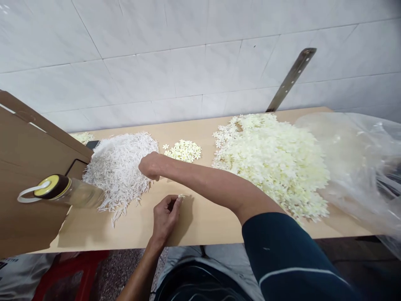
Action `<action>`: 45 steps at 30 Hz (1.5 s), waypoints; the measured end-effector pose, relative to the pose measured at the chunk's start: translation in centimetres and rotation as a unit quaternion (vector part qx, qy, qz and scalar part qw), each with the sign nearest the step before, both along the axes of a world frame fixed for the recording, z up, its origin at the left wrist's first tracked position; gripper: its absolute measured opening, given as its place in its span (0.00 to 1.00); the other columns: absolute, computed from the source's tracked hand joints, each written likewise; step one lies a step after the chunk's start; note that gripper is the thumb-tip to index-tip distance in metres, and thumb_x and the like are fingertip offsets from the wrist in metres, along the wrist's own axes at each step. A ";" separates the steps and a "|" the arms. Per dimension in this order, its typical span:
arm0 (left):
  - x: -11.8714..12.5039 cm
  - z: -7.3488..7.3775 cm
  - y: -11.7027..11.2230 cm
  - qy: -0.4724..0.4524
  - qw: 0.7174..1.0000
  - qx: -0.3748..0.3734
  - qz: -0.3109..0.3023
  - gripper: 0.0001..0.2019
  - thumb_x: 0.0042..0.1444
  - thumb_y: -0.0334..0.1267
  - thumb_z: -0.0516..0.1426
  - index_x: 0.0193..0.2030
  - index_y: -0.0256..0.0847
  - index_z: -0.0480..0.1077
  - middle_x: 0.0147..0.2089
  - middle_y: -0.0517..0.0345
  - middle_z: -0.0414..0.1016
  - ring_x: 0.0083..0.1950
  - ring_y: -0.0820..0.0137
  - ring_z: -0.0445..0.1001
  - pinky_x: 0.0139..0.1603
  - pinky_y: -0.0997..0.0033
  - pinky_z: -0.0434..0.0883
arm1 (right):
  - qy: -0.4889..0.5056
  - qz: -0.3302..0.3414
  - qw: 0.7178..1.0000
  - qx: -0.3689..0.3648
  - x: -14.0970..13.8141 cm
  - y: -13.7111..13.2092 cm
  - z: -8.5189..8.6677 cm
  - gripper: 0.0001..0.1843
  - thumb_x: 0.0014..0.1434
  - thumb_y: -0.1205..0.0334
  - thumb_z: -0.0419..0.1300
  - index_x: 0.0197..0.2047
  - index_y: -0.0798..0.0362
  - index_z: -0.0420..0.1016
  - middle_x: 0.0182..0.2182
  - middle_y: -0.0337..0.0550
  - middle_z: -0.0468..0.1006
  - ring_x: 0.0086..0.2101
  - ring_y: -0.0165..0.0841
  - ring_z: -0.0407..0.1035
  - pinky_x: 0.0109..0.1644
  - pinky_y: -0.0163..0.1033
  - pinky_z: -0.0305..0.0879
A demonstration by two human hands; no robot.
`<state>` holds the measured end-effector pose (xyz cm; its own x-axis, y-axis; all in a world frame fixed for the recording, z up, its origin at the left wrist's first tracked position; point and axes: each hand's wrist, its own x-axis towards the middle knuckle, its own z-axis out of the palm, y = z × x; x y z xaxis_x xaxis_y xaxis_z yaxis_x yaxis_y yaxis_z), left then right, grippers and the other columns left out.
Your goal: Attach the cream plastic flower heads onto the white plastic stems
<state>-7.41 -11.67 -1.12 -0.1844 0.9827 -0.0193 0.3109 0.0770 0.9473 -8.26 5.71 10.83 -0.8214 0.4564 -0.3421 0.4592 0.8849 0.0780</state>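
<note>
My left hand (pixel 166 217) is closed above the front of the table, pinching a small pale flower (pixel 181 196) between thumb and forefinger. My right arm stretches across the table to the left. My right hand (pixel 151 165) is closed at the right edge of a heap of thin white stalk-like pieces (pixel 117 165); its fingertips are hidden, so what they hold cannot be made out. Just behind the right forearm lies a small pile of white and yellowish flowers (pixel 185 151). A much larger heap of pale yellow-green flowers (pixel 272 154) spreads to the right.
A bottle (pixel 78 192) with a yellow and dark lid leans over the table's left end, beside a cardboard box (pixel 28 179). Clear plastic sheeting (pixel 354 163) covers the right end. A metal strip (pixel 291 79) leans against the tiled wall. Below left is a red stool (pixel 72 274).
</note>
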 end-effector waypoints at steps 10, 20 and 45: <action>-0.7 0.2 1.2 -0.105 0.993 -0.050 0.028 0.22 0.53 0.58 0.65 0.35 0.36 0.76 0.23 0.60 0.71 0.23 0.73 0.67 0.25 0.75 0.65 | 0.272 -0.070 0.958 0.054 5.3 -2.6 3.6 0.11 0.59 0.79 0.55 0.35 0.57 0.76 0.34 0.49 0.80 0.36 0.39 0.74 0.37 0.42 0.69; 1.2 1.4 7.5 -0.365 0.923 -0.119 -0.015 0.21 0.44 0.47 0.72 0.36 0.34 0.74 0.34 0.54 0.78 0.25 0.77 0.70 0.23 0.78 0.65 | 0.483 -0.197 0.853 0.014 17.1 -4.5 -3.7 0.15 0.68 0.53 0.61 0.49 0.54 0.80 0.46 0.49 0.80 0.48 0.39 0.73 0.53 0.43 0.65; 6.0 -0.3 11.8 -0.459 0.874 -0.118 -0.112 0.18 0.51 0.48 0.69 0.37 0.33 0.74 0.32 0.55 0.75 0.27 0.75 0.71 0.25 0.77 0.66 | 0.546 -0.237 0.802 0.039 22.4 -4.6 -8.3 0.12 0.65 0.69 0.57 0.32 0.52 0.80 0.30 0.40 0.80 0.35 0.31 0.74 0.41 0.34 0.67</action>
